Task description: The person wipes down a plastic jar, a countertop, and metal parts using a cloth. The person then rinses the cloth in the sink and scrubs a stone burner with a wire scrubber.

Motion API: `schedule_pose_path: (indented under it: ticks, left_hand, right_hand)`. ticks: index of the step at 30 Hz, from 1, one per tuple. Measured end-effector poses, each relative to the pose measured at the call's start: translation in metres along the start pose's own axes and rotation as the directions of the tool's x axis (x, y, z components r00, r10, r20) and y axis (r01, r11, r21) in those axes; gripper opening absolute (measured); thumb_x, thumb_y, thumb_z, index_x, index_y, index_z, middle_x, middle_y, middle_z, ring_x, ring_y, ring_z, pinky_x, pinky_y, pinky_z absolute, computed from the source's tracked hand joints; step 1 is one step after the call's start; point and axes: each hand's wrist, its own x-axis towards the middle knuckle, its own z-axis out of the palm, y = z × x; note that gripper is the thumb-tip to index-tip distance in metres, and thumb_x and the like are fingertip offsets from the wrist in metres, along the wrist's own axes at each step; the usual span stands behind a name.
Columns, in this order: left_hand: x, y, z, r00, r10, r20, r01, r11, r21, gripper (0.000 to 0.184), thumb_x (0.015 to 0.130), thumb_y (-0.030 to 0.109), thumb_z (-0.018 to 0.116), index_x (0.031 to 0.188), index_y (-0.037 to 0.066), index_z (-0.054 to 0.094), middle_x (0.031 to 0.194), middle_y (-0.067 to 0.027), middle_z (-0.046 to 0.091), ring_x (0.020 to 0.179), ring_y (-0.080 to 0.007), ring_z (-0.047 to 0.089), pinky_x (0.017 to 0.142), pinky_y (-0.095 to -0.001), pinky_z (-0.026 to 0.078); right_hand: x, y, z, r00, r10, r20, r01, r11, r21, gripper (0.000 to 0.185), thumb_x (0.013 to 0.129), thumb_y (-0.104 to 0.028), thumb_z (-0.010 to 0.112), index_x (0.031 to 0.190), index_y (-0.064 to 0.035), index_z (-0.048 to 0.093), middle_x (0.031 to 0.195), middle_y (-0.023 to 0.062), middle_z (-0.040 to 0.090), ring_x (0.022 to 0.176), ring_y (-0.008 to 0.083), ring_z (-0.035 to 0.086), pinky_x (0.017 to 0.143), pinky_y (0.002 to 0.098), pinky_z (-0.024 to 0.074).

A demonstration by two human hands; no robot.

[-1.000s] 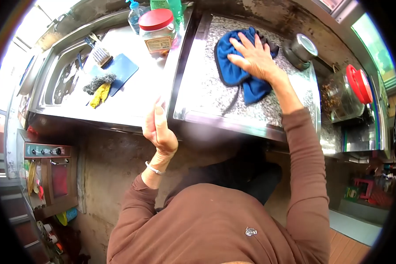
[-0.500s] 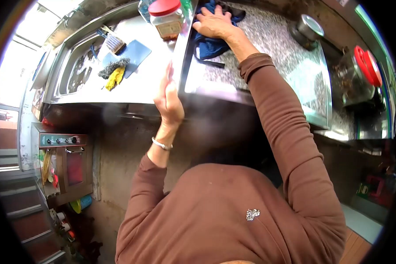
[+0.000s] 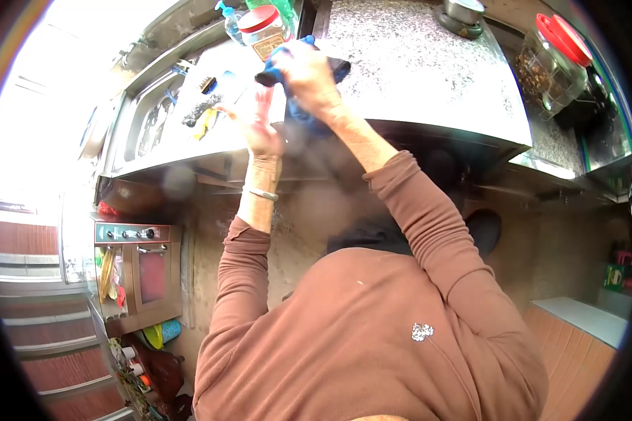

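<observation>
My right hand (image 3: 307,76) grips a blue and black cloth (image 3: 303,118) at the left edge of the speckled stone counter (image 3: 407,63). Part of the cloth hangs down over the counter's front edge. Just left of it, my left hand (image 3: 261,133) is held up with the thumb stretched out and nothing seen in it. Glare washes out its fingertips near the cloth; whether they touch it I cannot tell. Behind both hands stands a clear jar with a red lid (image 3: 263,34) and a paper label.
Left lies a steel sink (image 3: 125,144), with a grey scrubber (image 3: 199,112), a yellow cloth (image 3: 205,125) and a brush (image 3: 207,85) beside it. A blue pump bottle (image 3: 233,27) stands behind. A metal pot (image 3: 463,10) and a red-lidded jar (image 3: 551,74) are at the right.
My right hand has moved left and nearer to me, lifting and bunching the cloth off the stone counter. My left hand's thumb has spread outward. The whole view has shifted.
</observation>
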Motion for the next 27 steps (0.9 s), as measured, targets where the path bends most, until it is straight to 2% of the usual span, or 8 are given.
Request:
schedule_pose_path:
  ticks: [1, 4, 6, 10, 16, 18, 24, 27]
  left_hand:
    - [0.005, -0.003, -0.041, 0.971, -0.04, 0.236, 0.1, 0.964, -0.248, 0.093, 0.095, 0.075, 0.019, 0.145, -0.001, 0.04, 0.143, -0.0169, 0.051, 0.131, -0.0298, 0.049, 0.114, -0.0474, 0.034]
    - [-0.014, 0.003, 0.005, 0.998, -0.024, -0.064, 0.023, 0.999, -0.029, 0.095, 0.09, 0.081, 0.027, 0.145, 0.006, 0.042, 0.14, -0.0148, 0.053, 0.126, -0.0337, 0.052, 0.113, -0.0512, 0.035]
    - [-0.008, 0.009, -0.009, 0.945, -0.075, 0.318, 0.186, 0.924, -0.334, 0.096, 0.088, 0.082, 0.029, 0.148, 0.007, 0.039, 0.143, -0.0146, 0.051, 0.128, -0.0349, 0.05, 0.114, -0.0528, 0.032]
    - [-0.014, 0.019, 0.048, 0.996, -0.06, -0.063, 0.07, 0.982, 0.173, 0.1, 0.09, 0.081, 0.024, 0.15, 0.001, 0.032, 0.149, -0.0166, 0.044, 0.137, -0.0331, 0.041, 0.117, -0.0483, 0.027]
    - [0.023, 0.022, 0.077, 0.956, -0.155, 0.247, -0.131, 0.526, 0.84, 0.087, 0.093, 0.057, 0.054, 0.153, 0.001, 0.027, 0.156, -0.0217, 0.032, 0.145, -0.0313, 0.03, 0.12, -0.0426, 0.02]
    - [0.036, 0.023, 0.123, 0.917, -0.209, 0.339, -0.279, 0.268, 0.922, 0.083, 0.093, 0.043, 0.066, 0.154, 0.002, 0.027, 0.155, -0.0232, 0.035, 0.145, -0.0326, 0.031, 0.119, -0.0432, 0.023]
    - [0.081, -0.073, 0.246, 0.785, -0.448, 0.427, -0.151, 0.53, 0.834, 0.117, 0.074, 0.047, 0.085, 0.153, -0.006, 0.017, 0.148, -0.0334, 0.037, 0.139, -0.0371, 0.04, 0.113, -0.0426, 0.034]
    - [0.125, -0.146, 0.269, 0.813, -0.43, 0.392, -0.237, 0.372, 0.898, 0.136, 0.065, 0.055, 0.088, 0.154, -0.006, 0.005, 0.151, -0.0379, 0.028, 0.142, -0.0374, 0.035, 0.117, -0.0405, 0.028]
  right_hand:
    - [-0.01, -0.017, 0.009, 0.984, 0.04, 0.172, -0.017, 0.991, -0.133, 0.027, 0.082, -0.029, 0.063, 0.104, -0.0131, 0.068, 0.106, 0.0135, 0.059, 0.103, 0.0338, 0.053, 0.074, 0.0501, 0.0465]
    - [-0.002, -0.064, -0.041, 0.899, 0.201, 0.39, -0.146, 0.975, -0.166, 0.051, 0.072, -0.038, 0.068, 0.119, -0.0181, 0.067, 0.126, 0.0157, 0.051, 0.106, 0.0415, 0.047, 0.077, 0.05, 0.0464]
    - [-0.007, -0.064, -0.051, 0.929, 0.12, 0.35, -0.096, 0.992, -0.085, 0.049, 0.071, -0.036, 0.068, 0.116, -0.0165, 0.068, 0.127, 0.013, 0.052, 0.104, 0.039, 0.047, 0.076, 0.0489, 0.0469]
    - [-0.021, -0.054, -0.068, 0.936, 0.076, 0.342, -0.058, 0.996, -0.063, 0.037, 0.073, -0.036, 0.069, 0.102, -0.0132, 0.07, 0.125, 0.0096, 0.055, 0.1, 0.0354, 0.051, 0.073, 0.0464, 0.047]
    - [-0.023, -0.004, -0.162, 0.82, 0.243, 0.518, -0.015, 0.914, -0.406, 0.03, 0.08, -0.037, 0.059, 0.092, -0.0139, 0.073, 0.11, 0.005, 0.061, 0.11, 0.0334, 0.052, 0.084, 0.0539, 0.0402]
    - [-0.027, 0.014, -0.188, 0.847, 0.299, 0.44, -0.042, 0.862, -0.505, 0.032, 0.081, -0.038, 0.057, 0.095, -0.0136, 0.073, 0.115, 0.0048, 0.06, 0.118, 0.0356, 0.051, 0.091, 0.0595, 0.0377]
    - [-0.031, 0.04, -0.274, 0.76, 0.539, 0.364, -0.174, 0.707, -0.685, 0.04, 0.084, -0.04, 0.055, 0.108, -0.0122, 0.071, 0.135, 0.0061, 0.055, 0.135, 0.0376, 0.041, 0.099, 0.0667, 0.0308]
    - [-0.035, 0.049, -0.3, 0.725, 0.628, 0.284, -0.282, 0.646, -0.709, 0.041, 0.084, -0.037, 0.057, 0.114, -0.0115, 0.069, 0.144, 0.0068, 0.05, 0.138, 0.038, 0.035, 0.104, 0.0661, 0.0281]
